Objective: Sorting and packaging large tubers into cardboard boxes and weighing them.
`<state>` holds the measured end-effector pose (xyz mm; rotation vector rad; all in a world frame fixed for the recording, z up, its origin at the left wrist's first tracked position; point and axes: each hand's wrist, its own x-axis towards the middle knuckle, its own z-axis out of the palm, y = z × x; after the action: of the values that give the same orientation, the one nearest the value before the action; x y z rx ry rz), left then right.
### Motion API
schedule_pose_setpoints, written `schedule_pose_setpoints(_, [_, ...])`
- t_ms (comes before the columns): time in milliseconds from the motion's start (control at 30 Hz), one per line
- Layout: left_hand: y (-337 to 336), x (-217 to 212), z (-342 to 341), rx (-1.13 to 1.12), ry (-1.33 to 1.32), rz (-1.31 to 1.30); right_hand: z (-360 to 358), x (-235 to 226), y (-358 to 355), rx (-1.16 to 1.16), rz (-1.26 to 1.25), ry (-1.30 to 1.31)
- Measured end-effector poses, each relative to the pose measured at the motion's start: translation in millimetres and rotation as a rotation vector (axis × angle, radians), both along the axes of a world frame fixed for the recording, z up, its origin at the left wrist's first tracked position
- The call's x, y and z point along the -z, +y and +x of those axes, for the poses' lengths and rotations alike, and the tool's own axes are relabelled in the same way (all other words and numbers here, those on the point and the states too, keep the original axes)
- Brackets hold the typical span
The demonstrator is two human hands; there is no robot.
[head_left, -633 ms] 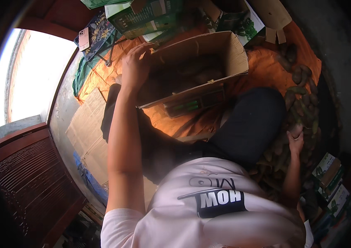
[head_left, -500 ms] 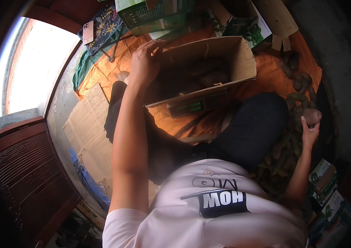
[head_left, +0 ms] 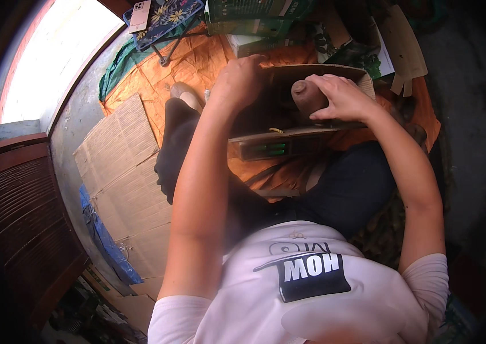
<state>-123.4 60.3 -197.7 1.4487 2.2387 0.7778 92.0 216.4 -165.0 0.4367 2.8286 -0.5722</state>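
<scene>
A large brown tuber (head_left: 307, 98) is in my right hand (head_left: 343, 96), its fingers wrapped over the side and the thumb below. It is held over the opening of a cardboard box (head_left: 367, 84); the inside is dark and its contents are hard to make out. My left hand (head_left: 240, 83) is at the box's left end, its fingers curled over the rim and partly hidden. Beneath the near side of the box, a dark device with a green-lit display (head_left: 277, 149) looks like a scale.
An orange sheet (head_left: 140, 86) covers the floor, with flattened cardboard (head_left: 120, 149) at left. Green cartons (head_left: 254, 20) and an opened carton (head_left: 400, 51) stand behind. A phone (head_left: 140, 16) lies on a patterned folding stool (head_left: 171, 23). My bent legs (head_left: 346, 178) flank the near side.
My right hand has carried the tuber from the pile at the right to above the box. My left hand stays at the box's left end. The whole view has shifted slightly.
</scene>
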Motion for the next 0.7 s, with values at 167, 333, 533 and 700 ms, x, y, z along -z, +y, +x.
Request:
schedule_pose_setpoints(167, [-5, -2, -4, -0.023, -0.010, 0.050, -83, 43, -37, -0.230, 0.119, -0.386])
schedule_pose_setpoints(333, [-1, 3, -3, 0.010, 0.016, 0.088, -94, 56, -59, -0.161, 0.139, -0.417])
schedule_pose_setpoints(533, [2, 10, 1, 0.060, 0.038, 0.040, 34, -7, -15, 0.301, -0.162, 0.479])
schedule_pose_setpoints(700, [22, 19, 17, 0.195, 0.139, 0.084, 251, -23, 36, 0.992, 0.004, 0.879])
